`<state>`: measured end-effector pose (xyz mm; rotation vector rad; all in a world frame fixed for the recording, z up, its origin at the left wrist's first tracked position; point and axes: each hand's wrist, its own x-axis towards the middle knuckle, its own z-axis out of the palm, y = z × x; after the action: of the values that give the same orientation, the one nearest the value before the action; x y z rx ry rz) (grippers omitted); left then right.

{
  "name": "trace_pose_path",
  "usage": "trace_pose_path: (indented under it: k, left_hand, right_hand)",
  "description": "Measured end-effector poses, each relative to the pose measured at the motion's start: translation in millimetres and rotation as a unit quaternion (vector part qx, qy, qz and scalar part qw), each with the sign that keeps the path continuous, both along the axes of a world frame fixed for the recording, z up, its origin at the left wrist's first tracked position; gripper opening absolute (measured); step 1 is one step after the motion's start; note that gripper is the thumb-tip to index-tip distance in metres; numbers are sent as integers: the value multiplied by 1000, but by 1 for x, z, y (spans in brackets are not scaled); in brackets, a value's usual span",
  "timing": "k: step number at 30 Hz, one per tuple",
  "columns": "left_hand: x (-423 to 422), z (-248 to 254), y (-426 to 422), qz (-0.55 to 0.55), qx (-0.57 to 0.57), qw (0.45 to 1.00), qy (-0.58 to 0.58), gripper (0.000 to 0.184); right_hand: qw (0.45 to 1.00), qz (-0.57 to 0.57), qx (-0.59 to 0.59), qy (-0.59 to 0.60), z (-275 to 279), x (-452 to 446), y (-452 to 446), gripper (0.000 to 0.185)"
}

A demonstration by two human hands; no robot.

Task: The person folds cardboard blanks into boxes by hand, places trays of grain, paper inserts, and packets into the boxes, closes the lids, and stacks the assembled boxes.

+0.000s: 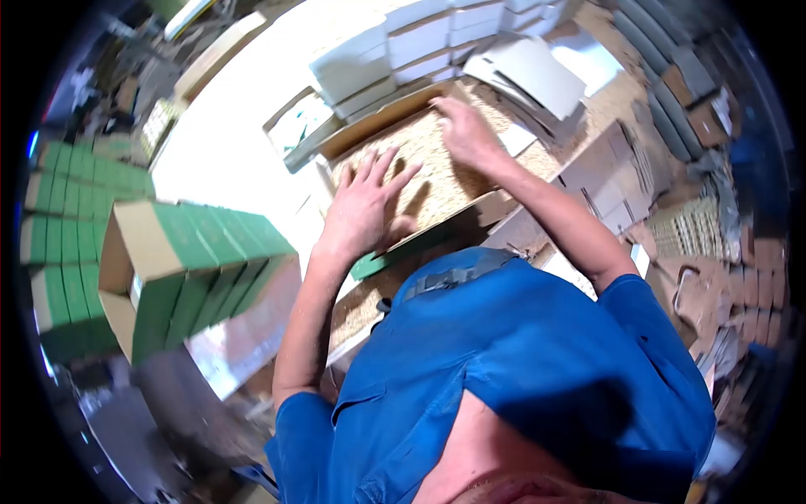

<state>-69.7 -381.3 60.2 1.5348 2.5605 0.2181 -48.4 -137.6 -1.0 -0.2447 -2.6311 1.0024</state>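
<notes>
- Open cardboard box (382, 118): on the surface (243, 118) in front of me, pale loose filling (420, 147) inside.
- Left hand (359, 206): fingers spread wide, over the filling.
- Right hand (472, 134): by the box's far right corner; I cannot tell whether it grips.

Open cardboard box (382, 119) with loose tan fill (424, 134).
The box lies mouth up, its brown far wall beyond the left hand's (361, 210) fingertips, a green strip along its near side by that hand's thumb. The flaky fill spreads between the left hand and the right hand (472, 139).
</notes>
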Motion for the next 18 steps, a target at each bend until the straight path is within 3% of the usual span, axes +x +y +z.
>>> trace_pose_path:
  k: [3, 5, 9, 10, 12, 13, 14, 15, 18]
  left_hand:
    - [0, -2, 10, 15, -157, 986, 60, 92]
    - [-2, -3, 13, 11, -160, 987, 30, 91]
    - [-3, -4, 17, -9, -170, 984, 49, 88]
    - [-3, -3, 19, -12, -190, 981, 47, 86]
    - [-4, -4, 22, -11, -188, 981, 45, 80]
    - [-3, -6, 20, -2, -181, 983, 36, 77]
    - [-4, -13, 18, -1, -148, 988, 34, 71]
    - [-6, -18, 17, 7, -115, 993, 34, 66]
    - [-9, -5, 10, 15, 113, 991, -67, 40]
  right_hand:
    - [984, 34, 70, 159, 18, 6, -8, 35]
    - [978, 56, 31, 200, 36, 3, -7, 26]
    - [981, -11, 28, 194, 37, -4, 45, 24]
    - [986, -75, 53, 141, 23, -8, 73, 26]
    - [973, -190, 121, 52, -12, -4, 134, 43]
    - [954, -231, 191, 14, -63, -7, 181, 58]
    - [951, -253, 159, -82, -76, -2, 210, 71]
    - [936, -245, 221, -123, -111, -3, 250, 80]
    - [893, -271, 244, -264, -144, 2, 295, 105]
